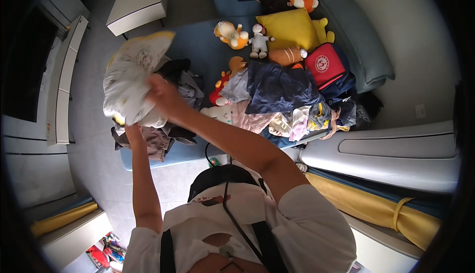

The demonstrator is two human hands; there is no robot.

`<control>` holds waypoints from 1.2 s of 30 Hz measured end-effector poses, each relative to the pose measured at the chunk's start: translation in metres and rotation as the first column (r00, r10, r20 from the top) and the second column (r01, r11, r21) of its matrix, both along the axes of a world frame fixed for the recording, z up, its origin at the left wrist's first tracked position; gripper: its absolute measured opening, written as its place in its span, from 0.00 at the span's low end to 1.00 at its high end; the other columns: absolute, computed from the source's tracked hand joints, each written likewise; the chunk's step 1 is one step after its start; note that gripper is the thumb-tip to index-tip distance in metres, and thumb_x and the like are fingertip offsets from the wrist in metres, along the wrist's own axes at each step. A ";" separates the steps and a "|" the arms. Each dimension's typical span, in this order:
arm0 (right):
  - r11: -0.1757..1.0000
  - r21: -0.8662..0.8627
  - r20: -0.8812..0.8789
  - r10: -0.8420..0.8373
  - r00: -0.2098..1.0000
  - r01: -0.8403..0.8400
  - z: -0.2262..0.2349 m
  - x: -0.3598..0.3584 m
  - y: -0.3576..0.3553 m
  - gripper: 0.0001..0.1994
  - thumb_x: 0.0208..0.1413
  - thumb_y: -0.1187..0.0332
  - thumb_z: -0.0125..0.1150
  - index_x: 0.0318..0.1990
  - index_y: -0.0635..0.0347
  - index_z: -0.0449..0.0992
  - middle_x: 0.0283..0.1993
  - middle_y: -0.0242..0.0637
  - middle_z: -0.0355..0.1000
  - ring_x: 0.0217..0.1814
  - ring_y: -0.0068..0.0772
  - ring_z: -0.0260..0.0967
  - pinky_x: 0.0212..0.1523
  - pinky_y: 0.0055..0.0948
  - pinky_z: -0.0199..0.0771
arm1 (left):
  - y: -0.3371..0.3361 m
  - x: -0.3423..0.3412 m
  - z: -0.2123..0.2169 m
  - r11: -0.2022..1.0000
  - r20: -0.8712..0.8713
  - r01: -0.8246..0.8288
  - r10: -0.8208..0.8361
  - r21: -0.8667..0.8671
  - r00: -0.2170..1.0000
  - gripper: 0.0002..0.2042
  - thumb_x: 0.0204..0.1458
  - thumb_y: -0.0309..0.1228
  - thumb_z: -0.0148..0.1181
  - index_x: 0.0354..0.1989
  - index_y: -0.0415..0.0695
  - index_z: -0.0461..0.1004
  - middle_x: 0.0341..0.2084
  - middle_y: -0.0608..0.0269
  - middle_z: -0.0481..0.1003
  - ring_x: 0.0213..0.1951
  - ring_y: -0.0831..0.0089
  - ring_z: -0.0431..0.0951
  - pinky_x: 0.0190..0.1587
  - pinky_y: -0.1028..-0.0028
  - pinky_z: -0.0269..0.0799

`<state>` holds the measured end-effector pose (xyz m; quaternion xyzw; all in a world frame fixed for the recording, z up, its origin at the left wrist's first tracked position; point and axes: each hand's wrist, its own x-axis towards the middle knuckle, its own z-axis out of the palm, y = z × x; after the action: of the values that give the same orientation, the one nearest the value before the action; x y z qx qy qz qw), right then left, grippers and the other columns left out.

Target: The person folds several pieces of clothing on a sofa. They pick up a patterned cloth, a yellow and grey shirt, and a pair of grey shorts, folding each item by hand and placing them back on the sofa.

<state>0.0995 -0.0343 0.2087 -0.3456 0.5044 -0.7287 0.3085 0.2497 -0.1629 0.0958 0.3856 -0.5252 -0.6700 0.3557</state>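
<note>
- The garment (pixel 131 82) was thin, crumpled white cloth.
- The toys (pixel 231 34) looked plush.
- The pillow (pixel 289 28) was matt yellow fabric.
- The table (pixel 138 0) looked smooth.

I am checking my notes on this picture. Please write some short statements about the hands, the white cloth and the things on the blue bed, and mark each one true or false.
1. Both hands, left hand and right hand, grip the crumpled white printed cloth. True.
2. The white cloth lies flat on the blue bed. False: it is held up above the bed's near corner.
3. A square yellow pillow lies near the soft toys. True.
4. The red cushion with a round white emblem lies on the grey floor. False: it rests on the bed, beside the pile of mixed clothes.
</note>
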 end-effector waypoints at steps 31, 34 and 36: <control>0.533 0.717 0.691 -0.626 -0.361 0.448 -0.380 -0.217 0.284 0.08 0.49 0.64 0.59 0.34 0.55 0.69 0.27 0.34 0.71 0.26 0.30 0.70 0.25 0.29 0.73 | 0.003 -0.014 -0.019 0.802 -0.074 -0.580 0.593 0.144 0.802 0.19 0.47 0.33 0.45 0.45 0.33 0.66 0.43 0.54 0.68 0.46 0.64 0.69 0.47 0.70 0.67; 0.521 0.731 0.673 -0.658 -0.338 0.440 -0.393 -0.227 0.288 0.06 0.49 0.64 0.58 0.29 0.53 0.70 0.22 0.30 0.70 0.22 0.26 0.69 0.23 0.28 0.73 | 0.001 -0.020 -0.016 0.825 0.118 -0.563 0.564 -0.041 0.817 0.19 0.48 0.34 0.45 0.45 0.33 0.66 0.39 0.52 0.71 0.42 0.66 0.71 0.45 0.71 0.67; 0.604 0.694 0.707 -0.675 -0.211 0.391 -0.390 -0.237 0.294 0.06 0.49 0.64 0.58 0.26 0.52 0.70 0.19 0.28 0.70 0.19 0.24 0.68 0.22 0.28 0.72 | -0.010 -0.002 -0.038 0.861 0.373 -0.455 0.508 -0.226 0.776 0.20 0.49 0.35 0.45 0.47 0.34 0.65 0.37 0.50 0.72 0.38 0.67 0.73 0.43 0.71 0.68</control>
<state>-0.1380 0.2601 -0.1817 0.5097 0.3410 -0.7522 0.2411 0.2480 -0.1727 0.0574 0.6194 -0.5130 -0.4238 0.4167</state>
